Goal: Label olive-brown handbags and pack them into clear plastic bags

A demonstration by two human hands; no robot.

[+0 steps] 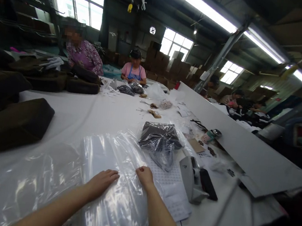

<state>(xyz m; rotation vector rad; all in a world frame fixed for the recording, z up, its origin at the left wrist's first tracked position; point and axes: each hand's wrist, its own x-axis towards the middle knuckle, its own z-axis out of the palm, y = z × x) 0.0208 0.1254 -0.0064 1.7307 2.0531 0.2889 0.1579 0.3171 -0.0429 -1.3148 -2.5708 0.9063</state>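
Right now, your left hand and right hand lie open, palms down, on the clear plastic bags, just left of the tape dispenser.

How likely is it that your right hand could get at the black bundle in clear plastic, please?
Likely: the right hand rests on clear plastic sheeting just short of the black bundle, with nothing apparent between them.
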